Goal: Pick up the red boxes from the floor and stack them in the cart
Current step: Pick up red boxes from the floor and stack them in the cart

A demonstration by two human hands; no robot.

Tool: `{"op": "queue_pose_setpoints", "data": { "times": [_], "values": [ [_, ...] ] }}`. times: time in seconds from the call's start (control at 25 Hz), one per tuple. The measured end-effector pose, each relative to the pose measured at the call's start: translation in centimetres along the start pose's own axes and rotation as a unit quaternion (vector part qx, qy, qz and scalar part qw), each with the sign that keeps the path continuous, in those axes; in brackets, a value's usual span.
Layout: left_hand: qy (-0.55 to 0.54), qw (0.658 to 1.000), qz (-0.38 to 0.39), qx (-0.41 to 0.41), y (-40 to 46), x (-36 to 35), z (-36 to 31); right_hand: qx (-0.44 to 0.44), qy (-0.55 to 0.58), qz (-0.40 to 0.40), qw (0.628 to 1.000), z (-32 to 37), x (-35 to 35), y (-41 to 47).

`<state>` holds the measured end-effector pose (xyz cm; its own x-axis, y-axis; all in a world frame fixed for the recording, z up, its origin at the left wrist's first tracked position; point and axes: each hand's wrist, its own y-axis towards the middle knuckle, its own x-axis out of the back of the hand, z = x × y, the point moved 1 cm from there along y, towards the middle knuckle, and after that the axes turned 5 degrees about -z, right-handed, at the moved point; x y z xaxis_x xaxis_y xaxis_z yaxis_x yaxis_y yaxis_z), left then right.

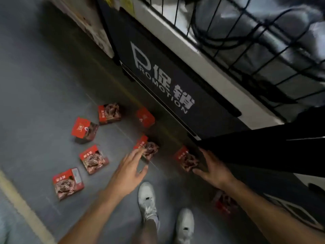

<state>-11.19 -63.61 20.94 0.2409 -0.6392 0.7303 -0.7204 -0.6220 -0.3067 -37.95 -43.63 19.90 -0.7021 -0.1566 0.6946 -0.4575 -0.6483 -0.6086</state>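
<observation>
Both hands reach down with fingers spread and released, holding nothing, so that each can take a separate box. The left hand (pixel 129 170) has fingertips at one red box (pixel 146 150); the right hand (pixel 213 169) is just beside another red box (pixel 186 160). Further boxes lie scattered on the floor (pixel 44 85), left of the cart (pixel 193 95). Stacking has not started.
</observation>
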Motion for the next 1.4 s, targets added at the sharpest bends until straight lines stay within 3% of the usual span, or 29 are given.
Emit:
{"op": "queue_pose_setpoints", "data": {
  "times": [0.2,0.44,0.76,0.92,1.08,1.32,1.4],
  "values": [
    [-0.018,1.000,-0.005,0.001,3.1,-8.2,7.9,-0.074,-0.034,0.002,0.997,-5.1,-10.9,9.5],
    [-0.042,0.999,0.002,0.032,4.7,-16.0,14.5,-0.096,-0.019,-0.025,0.995,-9.6,-20.2,17.9],
    [-0.060,0.996,0.016,0.069,4.6,-21.3,18.8,-0.135,-0.041,-0.123,0.982,-11.5,-27.3,22.3],
    [-0.091,0.988,0.044,0.113,3.7,-21.3,19.3,-0.160,0.004,-0.135,0.978,-11.5,-26.5,21.8],
    [-0.174,0.959,0.035,0.220,3.6,-21.1,19.5,-0.117,0.036,-0.114,0.986,-9.5,-23.4,18.7],
    [-0.278,0.871,0.010,0.405,7.2,-23.1,19.7,-0.153,0.112,-0.110,0.976,-6.6,-20.5,16.1],
    [-0.336,0.825,-0.009,0.453,9.3,-23.8,20.0,-0.148,0.126,-0.114,0.974,-6.0,-20.6,16.5]
  ]
}}
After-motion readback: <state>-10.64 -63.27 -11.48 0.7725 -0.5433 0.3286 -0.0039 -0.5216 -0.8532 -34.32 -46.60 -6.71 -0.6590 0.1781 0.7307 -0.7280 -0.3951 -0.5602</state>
